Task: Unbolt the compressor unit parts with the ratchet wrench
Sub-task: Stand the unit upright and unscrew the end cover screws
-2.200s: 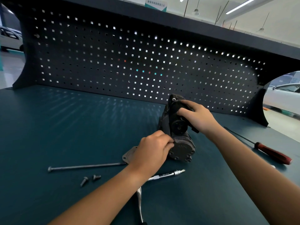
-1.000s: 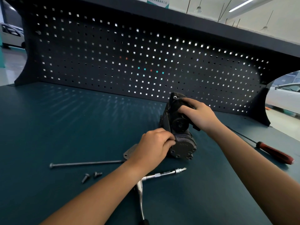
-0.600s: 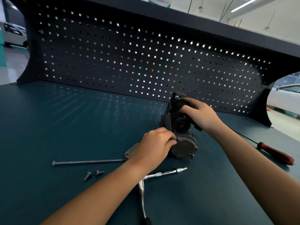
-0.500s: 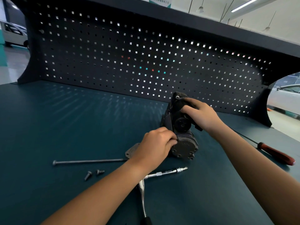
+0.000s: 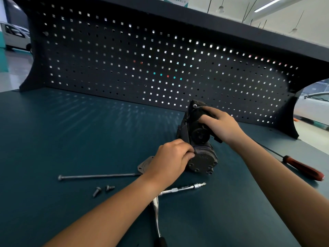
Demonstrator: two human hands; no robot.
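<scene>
Nearest first: the ratchet wrench (image 5: 157,213) lies loose on the bench top (image 5: 53,139), on the person's side of the compressor unit (image 5: 196,135) and held by neither hand. Its handle runs straight back toward the person. Its extension bar (image 5: 184,188) branches off at the head and points right, lying crosswise in front of the compressor. The left forearm passes over the wrench head, so the left hand (image 5: 170,158) is the nearer one for a pickup, which I judge would mean drawing back and down from the compressor. Two short bolts (image 5: 103,189) sit left of the wrench head. A long bolt (image 5: 98,176) lies beyond them, its tip toward a flat plate (image 5: 144,166) just left of the compressor. The left hand is curled tight against the left rim of the round end cap (image 5: 202,162). Whether its fingertips pinch a bolt is hidden. The compressor lies on the bench with its long axis running away from the person, end cap facing near and slightly right, far end toward the pegboard (image 5: 160,68). The right hand (image 5: 221,125) wraps over its upper far body, steadying it. A red-handled screwdriver (image 5: 302,169) rests well right of the compressor.
</scene>
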